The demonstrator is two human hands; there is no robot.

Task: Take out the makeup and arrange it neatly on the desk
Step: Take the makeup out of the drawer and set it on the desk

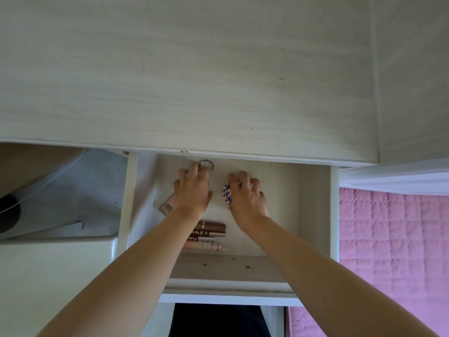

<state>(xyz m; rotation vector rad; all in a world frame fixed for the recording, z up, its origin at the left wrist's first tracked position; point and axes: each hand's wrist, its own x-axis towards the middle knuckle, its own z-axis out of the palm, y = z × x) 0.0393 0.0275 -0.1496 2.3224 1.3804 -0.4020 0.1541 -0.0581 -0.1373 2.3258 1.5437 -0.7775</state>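
In the open white drawer (315,215) under the pale wood bench (194,81), our right hand (247,195) curls its grip on a rigid, light, blue-patterned pink compact (227,193), best pinched by its rim, while our left hand (193,190) grips something beside a metal ring (206,164), with slippery brown tubes (209,231) nearer us.

Soft daylight (wide-angle bowing), mild blur
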